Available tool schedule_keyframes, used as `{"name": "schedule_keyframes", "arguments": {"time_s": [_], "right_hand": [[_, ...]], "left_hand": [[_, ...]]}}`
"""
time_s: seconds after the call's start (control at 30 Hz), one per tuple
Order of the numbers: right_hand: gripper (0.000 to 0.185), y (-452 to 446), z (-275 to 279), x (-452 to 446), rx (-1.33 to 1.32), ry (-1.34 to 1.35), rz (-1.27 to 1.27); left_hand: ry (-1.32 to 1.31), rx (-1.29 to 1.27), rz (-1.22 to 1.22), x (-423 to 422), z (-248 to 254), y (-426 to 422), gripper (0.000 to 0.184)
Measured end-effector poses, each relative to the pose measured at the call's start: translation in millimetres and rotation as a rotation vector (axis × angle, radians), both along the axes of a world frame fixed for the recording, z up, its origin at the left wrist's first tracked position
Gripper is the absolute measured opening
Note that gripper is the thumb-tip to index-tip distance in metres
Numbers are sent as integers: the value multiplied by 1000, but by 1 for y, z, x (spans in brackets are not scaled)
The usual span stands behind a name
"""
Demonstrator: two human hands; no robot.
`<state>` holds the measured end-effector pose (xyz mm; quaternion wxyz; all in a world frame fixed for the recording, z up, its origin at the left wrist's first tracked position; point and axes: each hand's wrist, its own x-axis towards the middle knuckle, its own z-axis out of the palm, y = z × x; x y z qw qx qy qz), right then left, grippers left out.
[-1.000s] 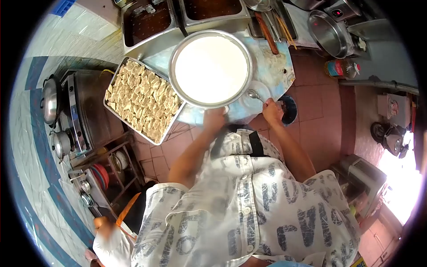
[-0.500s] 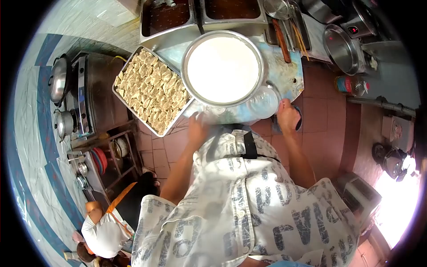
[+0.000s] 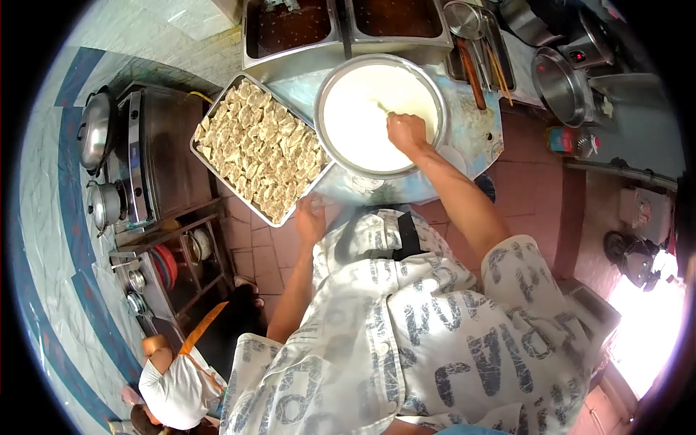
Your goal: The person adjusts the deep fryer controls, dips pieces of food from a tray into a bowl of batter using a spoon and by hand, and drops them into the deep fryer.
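A wide metal bowl [image 3: 324,148] of white liquid [image 3: 351,123] stands on the table. Over its right half is my right hand [image 3: 407,133], closed in a fist. Something pale shows at the liquid's surface by the fingers; what I grip is too unclear to name. My left hand [image 3: 310,220] is at the lower right edge of a metal tray [image 3: 230,197], its fingers curled against the rim. Many flat, pale, coated pieces [image 3: 257,148] fill the tray. A clear round dish [image 3: 453,158] lies partly hidden under my right forearm.
Two deep metal pans [image 3: 293,54] of dark reddish liquid stand behind the bowl. A strainer [image 3: 464,20] and long utensils lie on a tray at back right. A stove [image 3: 163,156] and shelf [image 3: 192,254] are to the left. Another person [image 3: 177,391] is at lower left.
My right hand has moved from the table's right edge up and left over the bowl. My left hand has shifted left to the tray's rim. The view has shifted slightly.
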<state>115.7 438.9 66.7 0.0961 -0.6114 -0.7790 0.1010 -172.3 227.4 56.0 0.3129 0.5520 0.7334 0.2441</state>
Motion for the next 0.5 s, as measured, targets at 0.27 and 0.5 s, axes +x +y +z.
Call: {"name": "schedule_keyframes", "arguments": {"time_s": [0.27,0.5], "right_hand": [[15,-38,48,47,-149,-183,-388],[22,-82,6,3,-453,119,-489]], "left_hand": [[-46,100,-5,-53,14,30,29],[-159,100,-94,-64,19,71,27]]}}
